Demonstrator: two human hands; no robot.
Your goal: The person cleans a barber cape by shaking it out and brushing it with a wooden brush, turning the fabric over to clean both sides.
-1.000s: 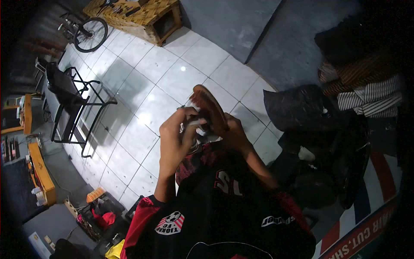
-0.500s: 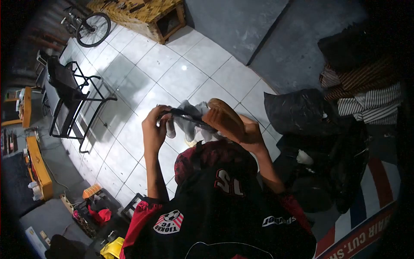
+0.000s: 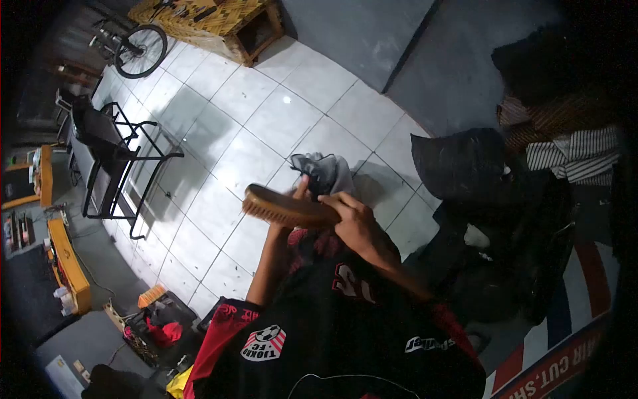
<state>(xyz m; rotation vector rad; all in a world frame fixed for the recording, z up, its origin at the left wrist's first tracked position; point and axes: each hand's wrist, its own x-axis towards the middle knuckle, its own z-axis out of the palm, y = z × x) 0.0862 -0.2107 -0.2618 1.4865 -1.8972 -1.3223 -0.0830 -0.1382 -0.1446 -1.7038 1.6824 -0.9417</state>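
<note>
A wooden brush (image 3: 289,207) with brown bristles lies crosswise in front of my body, bristles facing down and towards me. My right hand (image 3: 353,221) is closed around its right end. Behind the brush, mostly covered by it, is my left hand (image 3: 301,188); one finger shows against a grey cloth (image 3: 340,174) with a black edge. The cloth is bunched up just beyond both hands, and my left hand appears to grip its near side. How the hidden fingers hold it cannot be seen.
A black-framed chair (image 3: 126,156) stands on the white tiled floor (image 3: 259,126) to the left. Further off are a bicycle wheel (image 3: 141,52) and a woven-top table (image 3: 212,23). A dark seat (image 3: 458,166) and striped cloth (image 3: 575,156) are at right, an orange brush (image 3: 151,294) at lower left.
My right hand has swung the brush leftward, across in front of my left hand. My left hand has moved right and closer to my right hand, and the grey cloth has shifted right and bunched up.
</note>
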